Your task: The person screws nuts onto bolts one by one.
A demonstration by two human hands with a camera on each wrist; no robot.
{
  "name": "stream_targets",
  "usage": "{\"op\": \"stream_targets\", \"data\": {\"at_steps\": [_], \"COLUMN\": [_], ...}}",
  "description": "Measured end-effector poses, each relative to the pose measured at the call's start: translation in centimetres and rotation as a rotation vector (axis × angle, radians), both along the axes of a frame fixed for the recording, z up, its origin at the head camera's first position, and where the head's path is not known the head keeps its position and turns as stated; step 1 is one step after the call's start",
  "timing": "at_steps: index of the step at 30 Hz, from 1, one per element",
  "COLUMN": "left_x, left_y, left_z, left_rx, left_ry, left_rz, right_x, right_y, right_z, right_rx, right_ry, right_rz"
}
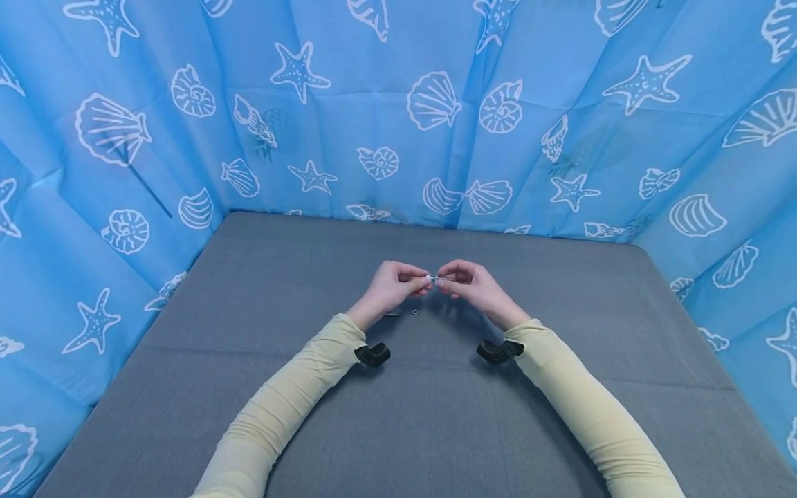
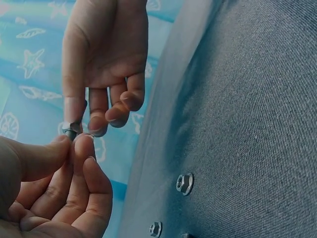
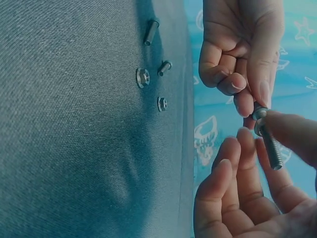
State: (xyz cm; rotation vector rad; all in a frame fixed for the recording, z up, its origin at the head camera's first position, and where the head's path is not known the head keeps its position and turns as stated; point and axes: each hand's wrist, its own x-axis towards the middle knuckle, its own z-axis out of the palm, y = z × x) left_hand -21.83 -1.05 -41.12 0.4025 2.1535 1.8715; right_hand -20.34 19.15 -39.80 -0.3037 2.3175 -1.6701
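Note:
Both hands meet in front of me above the table. My left hand (image 1: 392, 287) pinches the head end of a metal bolt (image 3: 271, 148) between thumb and fingers. The bolt's threaded shank points toward my right palm in the right wrist view. A flange nut (image 2: 71, 128) sits around the bolt close to its head. My right hand (image 1: 474, 287) pinches at this nut with its thumb and a finger; the other fingers are loosely bent. Fingertips partly hide the nut and the bolt head.
On the grey table (image 1: 386, 429) lie two loose flange nuts, a larger nut (image 3: 143, 78) and a smaller nut (image 3: 163, 104). Beside them are a longer bolt (image 3: 151, 32) and a shorter bolt (image 3: 165, 68). A blue shell-patterned curtain (image 1: 373, 124) surrounds the table's back and sides.

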Motion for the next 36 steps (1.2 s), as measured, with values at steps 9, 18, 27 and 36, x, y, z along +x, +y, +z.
{"op": "stream_targets", "data": {"at_steps": [9, 18, 27, 36], "left_x": [0.01, 0.01, 0.25, 0.23], "left_y": [0.09, 0.12, 0.11, 0.09], "left_z": [0.05, -0.11, 0.21, 0.24], "left_rx": [-0.005, -0.014, -0.016, -0.018], "left_ry": [0.003, 0.008, 0.002, -0.011], "left_rz": [-0.001, -0.002, -0.001, 0.000], "right_x": [-0.01, 0.00, 0.01, 0.01], "right_y": [-0.04, -0.14, -0.18, -0.05], "right_z": [0.05, 0.09, 0.17, 0.08], "right_rx": [0.016, 0.050, -0.003, -0.005], "right_ry": [-0.002, 0.007, 0.004, -0.003], "right_rz": [-0.010, -0.004, 0.008, -0.002]}}
